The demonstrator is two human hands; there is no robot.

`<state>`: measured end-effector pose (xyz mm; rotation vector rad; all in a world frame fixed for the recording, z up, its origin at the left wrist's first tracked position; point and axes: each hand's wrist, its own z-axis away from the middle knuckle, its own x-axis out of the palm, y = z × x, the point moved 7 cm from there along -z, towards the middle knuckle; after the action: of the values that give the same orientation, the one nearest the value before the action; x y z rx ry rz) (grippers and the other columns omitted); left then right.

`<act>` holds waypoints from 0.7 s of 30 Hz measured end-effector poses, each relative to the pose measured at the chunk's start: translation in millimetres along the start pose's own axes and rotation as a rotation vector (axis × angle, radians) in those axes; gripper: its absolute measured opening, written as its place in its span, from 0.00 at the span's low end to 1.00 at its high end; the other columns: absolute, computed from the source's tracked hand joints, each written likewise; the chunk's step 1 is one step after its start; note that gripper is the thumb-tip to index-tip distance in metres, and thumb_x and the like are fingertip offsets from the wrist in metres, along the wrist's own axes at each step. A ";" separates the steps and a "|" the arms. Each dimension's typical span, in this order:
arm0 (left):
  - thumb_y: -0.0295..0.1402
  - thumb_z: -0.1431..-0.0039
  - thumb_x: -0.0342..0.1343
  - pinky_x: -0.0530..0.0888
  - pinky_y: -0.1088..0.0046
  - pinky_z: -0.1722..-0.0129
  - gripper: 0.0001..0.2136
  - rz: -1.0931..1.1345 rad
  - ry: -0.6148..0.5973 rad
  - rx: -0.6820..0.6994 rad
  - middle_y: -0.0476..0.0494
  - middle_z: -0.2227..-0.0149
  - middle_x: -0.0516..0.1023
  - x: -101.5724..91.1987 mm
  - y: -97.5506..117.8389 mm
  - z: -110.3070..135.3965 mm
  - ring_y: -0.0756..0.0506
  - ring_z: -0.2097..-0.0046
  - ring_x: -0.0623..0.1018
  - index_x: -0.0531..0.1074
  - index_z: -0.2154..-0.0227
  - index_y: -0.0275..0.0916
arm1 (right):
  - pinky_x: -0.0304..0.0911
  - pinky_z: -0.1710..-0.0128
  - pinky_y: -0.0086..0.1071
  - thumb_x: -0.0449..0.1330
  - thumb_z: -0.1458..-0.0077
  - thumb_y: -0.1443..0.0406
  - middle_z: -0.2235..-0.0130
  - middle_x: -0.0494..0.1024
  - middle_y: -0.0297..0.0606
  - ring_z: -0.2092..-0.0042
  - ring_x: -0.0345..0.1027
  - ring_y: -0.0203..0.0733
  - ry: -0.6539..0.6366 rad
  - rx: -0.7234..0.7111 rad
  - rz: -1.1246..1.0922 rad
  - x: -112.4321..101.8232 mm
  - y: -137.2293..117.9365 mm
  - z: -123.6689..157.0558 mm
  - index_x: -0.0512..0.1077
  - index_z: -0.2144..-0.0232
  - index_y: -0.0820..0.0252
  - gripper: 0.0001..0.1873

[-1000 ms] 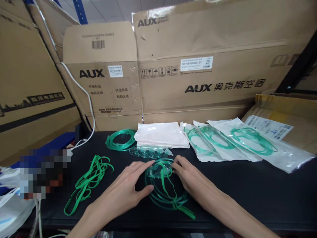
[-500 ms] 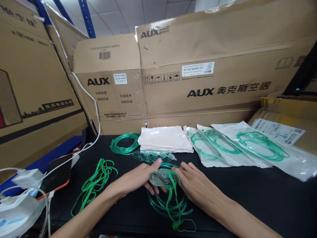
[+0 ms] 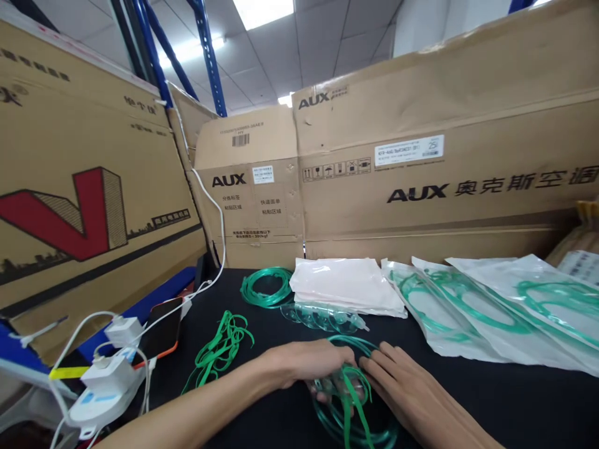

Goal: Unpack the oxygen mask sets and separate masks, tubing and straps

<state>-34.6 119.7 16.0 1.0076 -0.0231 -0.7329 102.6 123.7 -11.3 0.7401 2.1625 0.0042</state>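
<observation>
My left hand (image 3: 327, 365) is closed around a clear oxygen mask (image 3: 334, 385), its fingers partly hidden beneath it. A green elastic strap (image 3: 355, 405) hangs from the mask towards the front edge. Under and around the mask lies a coil of green tubing (image 3: 327, 424). My right hand (image 3: 397, 380) rests against the coil's right side, fingers stretched out, tips close to the strap; its thumb is hidden. Just beyond my hands, a row of clear masks (image 3: 322, 317), nested together, lies on the black table.
Another green tubing coil (image 3: 266, 288) sits behind, beside stacked white pouches (image 3: 346, 284). Pouches of tubing (image 3: 435, 305) lie on the right. Loose green straps (image 3: 219, 349), a phone (image 3: 161, 327) and a power strip (image 3: 105, 399) are on the left. Cardboard (image 3: 346, 218) walls the back.
The view has swung left and tilted up. My left hand has turned over the mask and closed on it, covering more of it. My right hand's fingers have straightened beside the coil.
</observation>
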 end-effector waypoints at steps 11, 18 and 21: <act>0.36 0.34 0.40 0.68 0.71 0.70 0.16 -0.392 0.221 0.217 0.48 0.74 0.76 4.5 0.3 9.7 0.45 0.73 0.74 0.71 0.71 0.42 | 0.72 0.58 0.41 0.49 0.35 0.74 0.66 0.80 0.38 0.62 0.75 0.46 -0.203 0.129 -0.341 -9.1 6.0 -16.4 0.73 0.64 0.55 0.15; 0.29 0.31 0.42 0.66 0.63 0.61 0.14 -0.910 0.540 0.332 0.39 0.57 0.80 11.8 8.9 67.2 0.33 0.58 0.79 0.73 0.54 0.45 | 0.71 0.56 0.40 0.46 0.35 0.76 0.64 0.79 0.40 0.61 0.72 0.46 -0.267 0.229 -0.398 -5.9 18.0 -15.0 0.73 0.62 0.58 0.17; 0.38 0.26 0.39 0.65 0.67 0.66 0.15 -0.892 0.702 0.194 0.46 0.69 0.79 -13.4 0.4 91.5 0.36 0.63 0.81 0.71 0.60 0.46 | 0.72 0.57 0.42 0.46 0.30 0.71 0.64 0.78 0.43 0.61 0.72 0.48 -0.274 0.293 -0.381 -7.8 22.6 -15.8 0.74 0.61 0.60 0.16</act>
<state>-75.9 58.0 71.1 1.4254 1.0364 -1.1450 106.5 142.2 10.2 0.4447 2.0250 -0.5889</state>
